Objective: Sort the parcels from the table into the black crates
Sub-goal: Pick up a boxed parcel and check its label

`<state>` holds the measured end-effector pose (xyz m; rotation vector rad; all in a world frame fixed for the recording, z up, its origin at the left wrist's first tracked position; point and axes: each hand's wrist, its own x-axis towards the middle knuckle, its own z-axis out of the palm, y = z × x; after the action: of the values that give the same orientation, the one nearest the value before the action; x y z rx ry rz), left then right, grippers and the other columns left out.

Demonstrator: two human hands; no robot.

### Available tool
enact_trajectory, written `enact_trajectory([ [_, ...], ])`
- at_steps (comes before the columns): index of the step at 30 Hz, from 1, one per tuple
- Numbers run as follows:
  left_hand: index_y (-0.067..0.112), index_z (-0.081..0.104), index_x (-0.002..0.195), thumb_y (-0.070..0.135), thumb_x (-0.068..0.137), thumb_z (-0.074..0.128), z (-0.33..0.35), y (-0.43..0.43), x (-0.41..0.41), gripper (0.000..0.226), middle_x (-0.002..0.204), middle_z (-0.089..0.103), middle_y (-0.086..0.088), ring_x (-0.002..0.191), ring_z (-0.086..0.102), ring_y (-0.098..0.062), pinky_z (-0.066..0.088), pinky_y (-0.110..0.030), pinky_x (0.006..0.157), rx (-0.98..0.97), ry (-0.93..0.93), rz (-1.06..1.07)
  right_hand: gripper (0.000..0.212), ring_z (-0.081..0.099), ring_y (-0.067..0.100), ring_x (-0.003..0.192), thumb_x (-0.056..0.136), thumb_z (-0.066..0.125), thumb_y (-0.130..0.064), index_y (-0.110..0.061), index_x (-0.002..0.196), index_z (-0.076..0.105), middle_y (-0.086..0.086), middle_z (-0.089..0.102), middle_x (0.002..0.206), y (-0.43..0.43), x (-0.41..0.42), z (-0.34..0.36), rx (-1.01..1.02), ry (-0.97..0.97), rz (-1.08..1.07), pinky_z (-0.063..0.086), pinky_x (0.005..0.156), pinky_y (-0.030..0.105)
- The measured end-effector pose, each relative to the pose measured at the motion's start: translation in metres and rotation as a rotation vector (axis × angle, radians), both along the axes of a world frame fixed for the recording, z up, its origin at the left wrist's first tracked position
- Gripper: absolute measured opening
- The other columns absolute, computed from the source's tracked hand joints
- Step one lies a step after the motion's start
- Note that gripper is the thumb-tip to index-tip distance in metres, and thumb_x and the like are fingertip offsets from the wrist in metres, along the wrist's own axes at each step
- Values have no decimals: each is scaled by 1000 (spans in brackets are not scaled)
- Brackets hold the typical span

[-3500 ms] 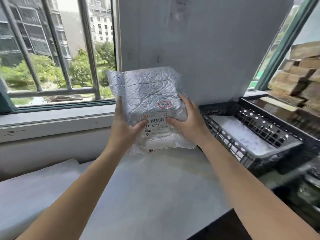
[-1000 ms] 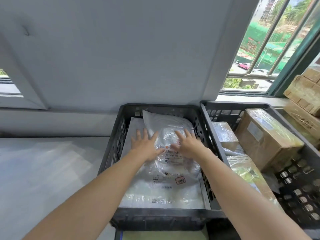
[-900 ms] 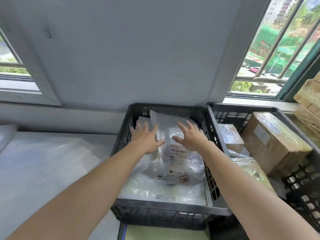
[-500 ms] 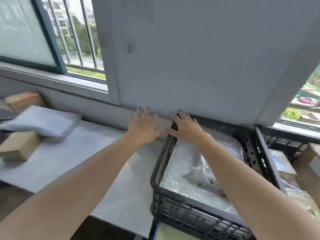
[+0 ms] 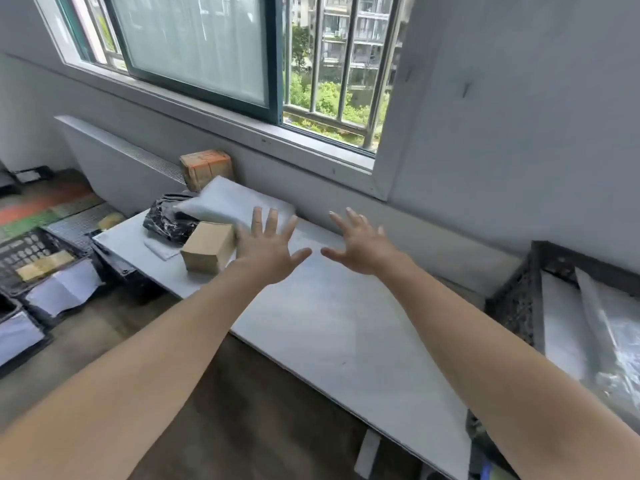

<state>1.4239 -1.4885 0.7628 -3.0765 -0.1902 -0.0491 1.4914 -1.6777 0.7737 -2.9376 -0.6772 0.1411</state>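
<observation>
Head view: left hand [image 5: 266, 252] and right hand [image 5: 360, 247] spread wide, holding nothing, over pale grey flat surface [image 5: 346, 327]. Small brown cardboard box [image 5: 207, 251], grey padded mailer [image 5: 221, 202] and black bagged parcel [image 5: 166, 223] cluster at its far left end; black perforated plastic crate [image 5: 519, 299] sits right.

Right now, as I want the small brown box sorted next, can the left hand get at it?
Probably yes. The left hand is open, holds nothing and hovers just beside the small brown box on the table; nothing covers the box's top or near side.
</observation>
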Motion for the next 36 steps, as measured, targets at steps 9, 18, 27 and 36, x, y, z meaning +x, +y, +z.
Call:
enact_trajectory([
  [9,36,-9,155,73,93,20,-41,126,1,78,164,-20,-6,150,-16,-34,5,-61,115,-100,122,107,83,6,22,150,90,47,-68,-38,155,6,3,3,165,121,17,-46,0,47,55,17,117,56],
  [18,29,-7,157,76,91,25,-86,229,50,87,163,-19,-11,149,-17,-37,6,-62,116,-136,269,223,82,9,24,150,92,50,-63,-38,155,4,3,4,165,217,73,-113,125,182,102,19,117,55],
  [27,28,-8,157,82,85,28,-130,291,121,97,163,-18,-11,150,-14,-35,10,-57,117,-244,371,267,92,11,21,150,88,56,-64,-34,157,3,2,3,165,310,141,-164,181,326,116,26,114,55],
  [36,30,-5,157,49,90,64,-177,338,151,98,164,-8,-11,152,0,-28,21,-47,120,-528,456,100,107,11,21,151,83,70,-55,-27,157,0,7,2,165,334,145,-215,218,486,89,29,116,42],
])
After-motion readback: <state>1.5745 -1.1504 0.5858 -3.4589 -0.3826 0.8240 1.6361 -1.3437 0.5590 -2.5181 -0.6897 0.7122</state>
